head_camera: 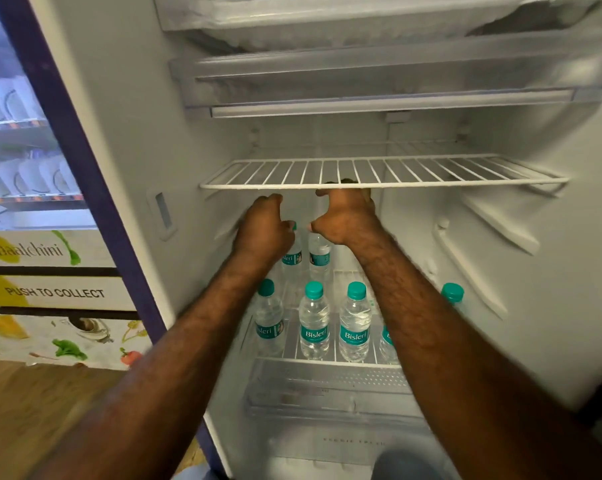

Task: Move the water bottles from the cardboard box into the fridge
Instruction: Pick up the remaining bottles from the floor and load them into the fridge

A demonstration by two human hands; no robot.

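I am reaching both arms deep into the open fridge [126, 140], and going from the left, my left hand [263, 226] is hanging over the far left of the lower shelf [330, 363], its back toward me and its fingers [289, 226] curling down out of my sight, so I cannot tell whether they are gripping anything or just closing on air. Just to its right, and below it, two water bottles [319, 254] are standing upright in the far row, their caps partly hidden behind my knuckles. My right hand [346, 220] is sitting right of those, up under the front bar of the empty wire shelf [382, 184], thumb out to the left and fingers folded behind the palm; their tips are hidden too, so I am not claiming a grip there either. Nearer to me, the front row of bottles [314, 323] is running left to right along the lower shelf, all upright with teal caps, the rightmost ones partly covered by my right forearm. The cardboard box is not in view. As I am judging it, the far bottles' long axes are running straight up and down, directly below and between my two hands, with the left hand slightly nearer to them, so any release or nudge is going to be a short downward move.
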